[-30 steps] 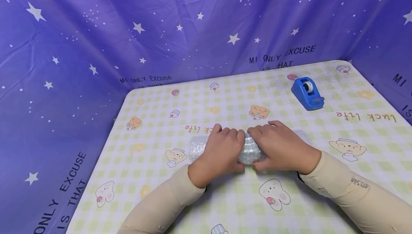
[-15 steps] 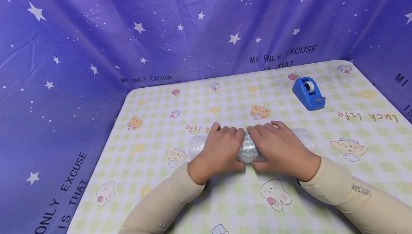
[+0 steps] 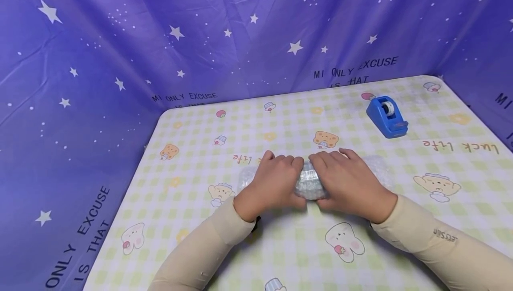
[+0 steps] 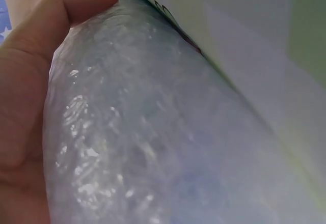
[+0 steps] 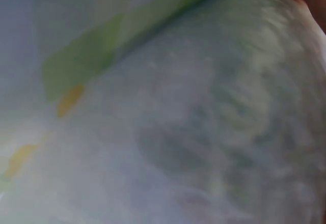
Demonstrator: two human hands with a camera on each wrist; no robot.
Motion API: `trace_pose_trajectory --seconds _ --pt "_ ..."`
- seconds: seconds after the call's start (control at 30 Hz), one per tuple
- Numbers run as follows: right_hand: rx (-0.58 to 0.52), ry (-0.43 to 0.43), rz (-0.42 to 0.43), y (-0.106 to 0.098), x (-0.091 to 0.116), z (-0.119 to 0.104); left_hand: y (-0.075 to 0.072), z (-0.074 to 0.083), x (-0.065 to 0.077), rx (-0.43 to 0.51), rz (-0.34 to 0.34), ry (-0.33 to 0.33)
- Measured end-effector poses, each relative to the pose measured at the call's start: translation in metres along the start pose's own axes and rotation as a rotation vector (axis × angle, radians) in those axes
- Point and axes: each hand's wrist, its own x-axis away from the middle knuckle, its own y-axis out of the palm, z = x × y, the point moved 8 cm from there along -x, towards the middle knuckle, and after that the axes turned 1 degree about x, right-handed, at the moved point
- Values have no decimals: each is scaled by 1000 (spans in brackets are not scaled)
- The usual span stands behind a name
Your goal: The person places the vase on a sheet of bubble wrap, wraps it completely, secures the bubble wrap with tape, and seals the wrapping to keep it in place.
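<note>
A roll of clear bubble wrap (image 3: 310,183) lies crosswise on the table in the head view. My left hand (image 3: 274,184) grips it left of its middle, thumb on the near side and fingers over the top. Close beside it, my right hand (image 3: 352,182) grips the roll in the same way. Loose ends of the wrap stick out past both hands. In the left wrist view the bubble wrap (image 4: 132,117) fills the frame, with the thumb along its side. The right wrist view shows the bubble wrap (image 5: 204,132) up close and blurred, with darker patches showing through it.
A blue tape dispenser (image 3: 387,117) with a roll of tape stands at the back right of the table (image 3: 192,148), whose cover is green-checked with cartoon prints. A purple star-printed curtain (image 3: 240,37) hangs behind the table and along its sides.
Both hands keep their grip and have shifted very slightly, along with a small shift of the whole head view. More of the wrap's right end shows beyond the right hand than one second ago.
</note>
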Motion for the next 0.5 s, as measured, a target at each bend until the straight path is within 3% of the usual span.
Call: trace_pose_trajectory --seconds 0.5 --pt "16 -97 83 -1 -2 0 -2 -4 0 14 49 -4"
